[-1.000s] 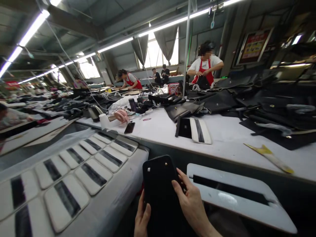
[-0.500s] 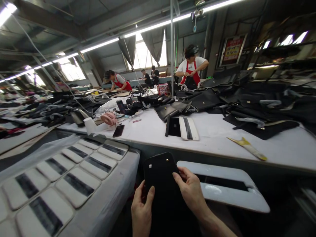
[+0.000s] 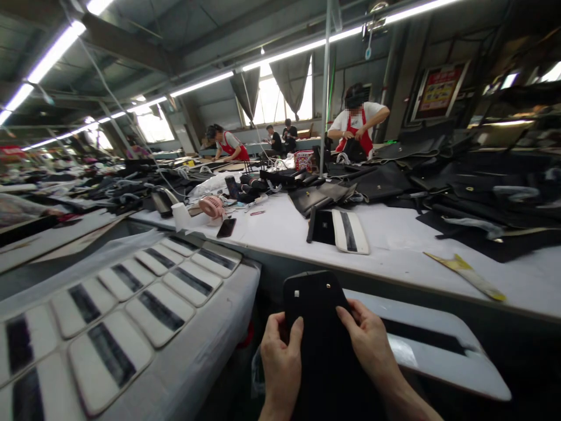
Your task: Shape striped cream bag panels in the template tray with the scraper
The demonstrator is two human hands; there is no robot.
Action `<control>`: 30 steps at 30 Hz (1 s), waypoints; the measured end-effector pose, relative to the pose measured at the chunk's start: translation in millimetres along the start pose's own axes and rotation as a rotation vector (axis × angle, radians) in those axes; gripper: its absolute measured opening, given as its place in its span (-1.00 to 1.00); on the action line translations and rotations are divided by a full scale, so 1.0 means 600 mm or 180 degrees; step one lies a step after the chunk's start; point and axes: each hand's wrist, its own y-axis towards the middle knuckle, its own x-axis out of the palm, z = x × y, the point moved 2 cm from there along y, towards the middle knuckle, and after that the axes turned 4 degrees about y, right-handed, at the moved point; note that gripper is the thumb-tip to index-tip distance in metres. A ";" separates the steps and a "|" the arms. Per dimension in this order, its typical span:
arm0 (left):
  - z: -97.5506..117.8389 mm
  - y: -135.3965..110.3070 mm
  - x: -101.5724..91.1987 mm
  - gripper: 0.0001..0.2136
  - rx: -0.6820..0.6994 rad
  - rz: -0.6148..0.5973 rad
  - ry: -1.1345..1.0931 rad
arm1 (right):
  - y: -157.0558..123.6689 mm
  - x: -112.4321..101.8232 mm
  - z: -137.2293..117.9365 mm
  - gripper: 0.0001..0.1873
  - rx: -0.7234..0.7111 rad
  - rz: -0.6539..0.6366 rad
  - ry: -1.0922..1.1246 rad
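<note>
Between my hands is a black flat panel (image 3: 319,339) with a rounded top edge and two small metal fittings near its upper corners. It looks like a bag flap; its lower part fades into the dark. My left hand (image 3: 281,362) is closed on its left edge, thumb on the face. My right hand (image 3: 372,339) pinches the right edge a little higher. Behind my right hand sits a white chair back (image 3: 433,333) with a dark slot. On the left table lie several off-white rounded panels (image 3: 160,313), each with a dark strip across it.
The white worktable (image 3: 394,263) holds black bag pieces (image 3: 381,181), a cream-and-black piece (image 3: 350,232), a yellowed brush-like tool (image 3: 467,275), a phone (image 3: 226,227), a pink fan (image 3: 212,206) and a white cup (image 3: 180,216). Co-workers in red aprons stand across it.
My view has turned slightly left, so the scene sits further right. Both hands keep their hold on the black panel, which now stands a little more upright.
</note>
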 end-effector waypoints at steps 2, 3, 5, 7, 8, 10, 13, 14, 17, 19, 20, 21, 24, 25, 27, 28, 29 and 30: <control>0.002 -0.005 0.003 -0.66 0.0066 0.0063 0.0006 | -0.004 -0.004 0.009 -0.48 0.0123 -0.0062 0.0178; 0.002 -0.007 0.004 -0.67 0.0082 0.0085 0.0009 | -0.006 -0.005 0.013 -0.48 0.0167 -0.0084 0.0228; -0.001 -0.010 0.007 -0.70 0.0087 0.0082 -0.0012 | -0.012 -0.007 0.016 -0.47 0.0216 -0.0060 0.0238; -0.004 -0.013 0.009 -0.72 0.0076 0.0057 -0.0067 | -0.017 -0.008 0.017 -0.47 0.0235 -0.0007 0.0185; -0.004 -0.014 0.010 -0.72 0.0068 0.0045 -0.0102 | -0.019 -0.008 0.016 -0.47 0.0237 0.0009 0.0159; -0.005 -0.016 0.010 -0.72 0.0052 0.0034 -0.0169 | -0.021 -0.008 0.015 -0.46 0.0232 0.0037 0.0138; -0.009 -0.019 0.010 -0.71 0.0048 0.0017 -0.0186 | -0.022 -0.009 0.014 -0.46 0.0208 0.0091 0.0142; -0.011 -0.020 0.011 -0.71 0.0046 0.0015 -0.0174 | -0.023 -0.010 0.014 -0.46 0.0210 0.0092 0.0150; -0.021 -0.022 0.012 -0.71 0.0045 0.0037 -0.0119 | -0.028 -0.012 0.019 -0.47 0.0237 0.0043 0.0242; -0.026 -0.021 0.013 -0.72 0.0076 0.0052 -0.0068 | -0.032 -0.012 0.025 -0.47 0.0263 0.0039 0.0301; -0.027 -0.020 0.013 -0.72 0.0112 0.0070 -0.0039 | -0.033 -0.012 0.029 -0.47 0.0272 0.0052 0.0304; -0.028 -0.019 0.012 -0.72 0.0152 0.0091 -0.0007 | -0.034 -0.012 0.032 -0.46 0.0272 0.0075 0.0287; -0.031 -0.015 0.011 -0.72 0.0262 0.0183 0.0081 | -0.033 -0.011 0.041 -0.44 0.0232 0.0120 0.0127; -0.033 -0.014 0.011 -0.72 0.0291 0.0202 0.0108 | -0.032 -0.010 0.043 -0.43 0.0216 0.0134 0.0058; -0.040 -0.016 0.013 -0.72 0.0315 0.0221 0.0130 | -0.029 -0.010 0.046 -0.44 0.0186 0.0175 -0.0056; -0.045 -0.017 0.014 -0.71 0.0286 0.0215 0.0106 | -0.028 -0.010 0.047 -0.45 0.0179 0.0188 -0.0063; -0.050 -0.017 0.015 -0.71 0.0208 0.0192 0.0031 | -0.027 -0.010 0.046 -0.46 0.0174 0.0185 -0.0013; -0.055 -0.016 0.017 -0.71 0.0092 0.0155 -0.0103 | -0.027 -0.010 0.045 -0.48 0.0171 0.0159 0.0085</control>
